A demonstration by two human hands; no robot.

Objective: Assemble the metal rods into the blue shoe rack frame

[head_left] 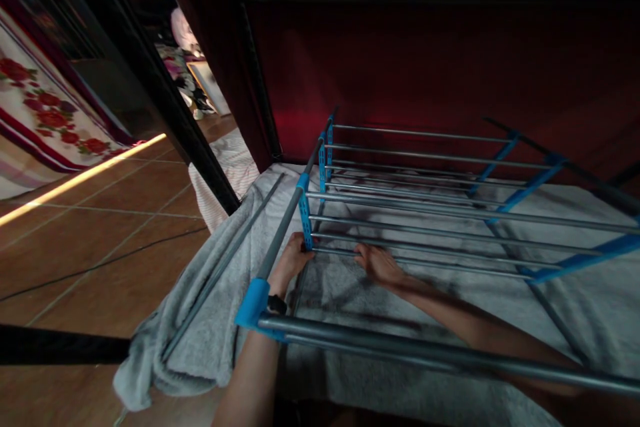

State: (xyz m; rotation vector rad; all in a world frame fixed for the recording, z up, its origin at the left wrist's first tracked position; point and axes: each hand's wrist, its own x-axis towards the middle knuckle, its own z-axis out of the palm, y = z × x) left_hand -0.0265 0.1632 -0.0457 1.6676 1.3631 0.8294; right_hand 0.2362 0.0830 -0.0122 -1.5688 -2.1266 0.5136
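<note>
A rack of grey metal tubes (450,210) with blue plastic connectors lies on a grey blanket. My left hand (293,257), a dark band at its wrist, reaches under the near side tube. Its fingers close around the lower end of a slotted blue connector (305,217). My right hand (377,264) has its fingers closed on the lowest thin tube (457,267), a little right of that connector. Across the front, over both forearms, runs a thicker tube (450,355) ending in a blue corner joint (253,303).
A loose grey tube (225,260) lies on the blanket (195,353) to the left. Dark red panels (425,73) stand behind the rack. Black posts (165,100) rise at the left, beside a tiled floor (120,233) with a cable. A floral cloth (55,107) hangs beyond.
</note>
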